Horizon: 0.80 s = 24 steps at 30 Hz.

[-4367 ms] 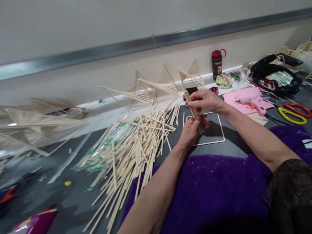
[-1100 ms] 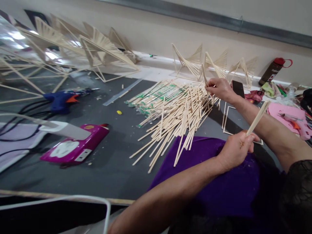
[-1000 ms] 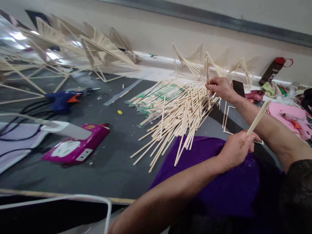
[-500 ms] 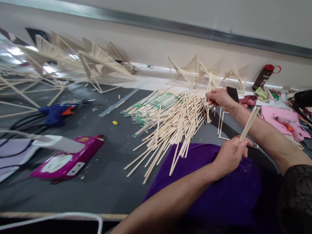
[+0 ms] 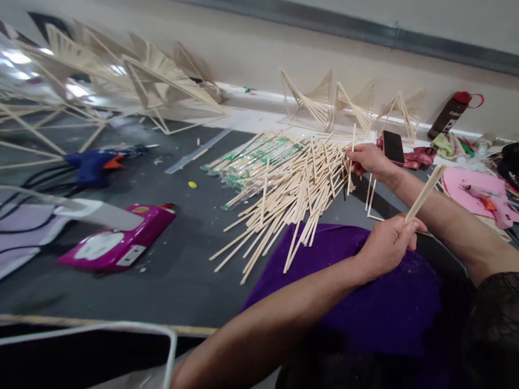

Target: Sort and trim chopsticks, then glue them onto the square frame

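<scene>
left hand (image 5: 385, 246) around stick bundle (image 5: 424, 193); right hand (image 5: 367, 160) pinching upright stick (image 5: 352, 156)

Dark grey bench (image 5: 182, 270) carrying a heap of loose wooden sticks (image 5: 292, 189), green-wrapped stick packets (image 5: 247, 159), a purple cloth (image 5: 365, 302), a magenta device (image 5: 117, 243), a blue glue gun (image 5: 95, 162), a pink sheet (image 5: 482, 197) and stick-built models (image 5: 320, 102) along the wall.

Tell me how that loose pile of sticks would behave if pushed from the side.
The stick pile would probably scatter, not slide as one: the sticks lie loose and crisscrossed. Each looks thin, so likely light and snappable. The right hand lifts one stick with its fingertips, which suggests little weight.
</scene>
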Each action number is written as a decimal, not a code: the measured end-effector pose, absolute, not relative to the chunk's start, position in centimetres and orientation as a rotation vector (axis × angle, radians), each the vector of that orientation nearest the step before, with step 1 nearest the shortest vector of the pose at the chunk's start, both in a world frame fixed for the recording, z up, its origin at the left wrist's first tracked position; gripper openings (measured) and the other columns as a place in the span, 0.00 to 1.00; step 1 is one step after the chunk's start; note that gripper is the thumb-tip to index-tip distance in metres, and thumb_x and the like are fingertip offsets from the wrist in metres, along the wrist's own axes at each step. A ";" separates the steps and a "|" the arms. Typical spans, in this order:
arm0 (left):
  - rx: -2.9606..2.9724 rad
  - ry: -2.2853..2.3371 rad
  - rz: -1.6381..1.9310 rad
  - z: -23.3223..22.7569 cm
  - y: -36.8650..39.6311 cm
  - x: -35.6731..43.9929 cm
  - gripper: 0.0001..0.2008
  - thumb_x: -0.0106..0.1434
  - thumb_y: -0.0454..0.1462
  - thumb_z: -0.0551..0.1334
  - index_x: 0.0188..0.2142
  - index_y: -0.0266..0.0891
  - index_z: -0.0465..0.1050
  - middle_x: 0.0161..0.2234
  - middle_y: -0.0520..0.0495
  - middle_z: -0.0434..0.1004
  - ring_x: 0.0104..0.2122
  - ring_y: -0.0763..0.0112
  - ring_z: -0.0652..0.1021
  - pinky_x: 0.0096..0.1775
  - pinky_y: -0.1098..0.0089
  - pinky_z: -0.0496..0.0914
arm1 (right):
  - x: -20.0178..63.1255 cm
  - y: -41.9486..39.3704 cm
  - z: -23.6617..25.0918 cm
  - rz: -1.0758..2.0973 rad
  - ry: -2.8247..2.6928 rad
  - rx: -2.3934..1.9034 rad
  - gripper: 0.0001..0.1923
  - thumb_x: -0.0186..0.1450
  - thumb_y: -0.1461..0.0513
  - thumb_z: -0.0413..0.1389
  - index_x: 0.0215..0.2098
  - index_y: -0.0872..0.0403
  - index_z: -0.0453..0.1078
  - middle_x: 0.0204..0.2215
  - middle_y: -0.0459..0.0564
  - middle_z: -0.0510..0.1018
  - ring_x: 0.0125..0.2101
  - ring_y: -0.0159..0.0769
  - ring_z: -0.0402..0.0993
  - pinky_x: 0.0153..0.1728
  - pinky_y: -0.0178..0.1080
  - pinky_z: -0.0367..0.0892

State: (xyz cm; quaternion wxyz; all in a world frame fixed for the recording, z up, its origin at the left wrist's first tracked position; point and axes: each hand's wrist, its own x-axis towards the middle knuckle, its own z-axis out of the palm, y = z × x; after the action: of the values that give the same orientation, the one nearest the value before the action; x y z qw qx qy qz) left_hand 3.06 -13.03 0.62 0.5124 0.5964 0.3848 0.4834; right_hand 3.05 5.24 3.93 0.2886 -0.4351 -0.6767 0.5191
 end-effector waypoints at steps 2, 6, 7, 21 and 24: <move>1.426 0.918 1.165 0.6 -13.0 3.1 0.15 0.71 0.40 0.51 0.40 0.36 0.75 0.21 0.55 0.65 0.24 0.76 0.69 0.32 0.73 0.67 | 3.1 5.1 3.8 1.380 -1.829 -1.182 0.11 0.65 0.71 0.53 0.24 0.58 0.66 0.15 0.41 0.70 0.14 0.23 0.67 0.13 0.25 0.57; 1.403 0.891 1.194 0.7 -13.0 3.2 0.15 0.71 0.39 0.51 0.40 0.36 0.74 0.21 0.55 0.65 0.23 0.77 0.68 0.32 0.73 0.66 | 3.4 5.1 3.7 1.181 -2.046 -1.234 0.09 0.64 0.68 0.53 0.25 0.56 0.66 0.18 0.44 0.72 0.19 0.29 0.71 0.18 0.29 0.62; 1.403 0.886 1.202 0.7 -13.0 3.2 0.15 0.71 0.39 0.51 0.39 0.36 0.74 0.21 0.55 0.65 0.23 0.77 0.68 0.32 0.73 0.66 | 3.5 5.1 3.7 1.018 -2.136 -1.216 0.07 0.63 0.67 0.54 0.26 0.56 0.66 0.19 0.46 0.73 0.22 0.31 0.73 0.21 0.31 0.64; 1.545 0.886 1.144 1.9 -14.0 3.1 0.17 0.72 0.39 0.50 0.41 0.36 0.77 0.26 0.51 0.73 0.29 0.74 0.74 0.40 0.72 0.70 | 3.1 -0.7 2.4 -0.319 -2.989 -0.137 0.25 0.64 0.66 0.50 0.60 0.55 0.60 0.59 0.59 0.68 0.45 0.40 0.70 0.35 0.39 0.64; 1.531 0.886 1.179 2.2 -14.0 2.9 0.18 0.72 0.40 0.50 0.34 0.37 0.76 0.31 0.48 0.77 0.30 0.75 0.75 0.40 0.72 0.72 | 2.1 0.0 2.8 -0.404 -3.037 0.020 0.29 0.64 0.70 0.47 0.64 0.54 0.55 0.62 0.59 0.65 0.47 0.42 0.69 0.40 0.42 0.66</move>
State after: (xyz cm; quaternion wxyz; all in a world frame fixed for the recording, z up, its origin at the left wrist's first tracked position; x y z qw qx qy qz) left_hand 2.94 -14.05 2.22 0.4864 0.6292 0.3642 0.4846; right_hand 2.08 -0.02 2.84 0.0387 0.0067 -0.9905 -0.1318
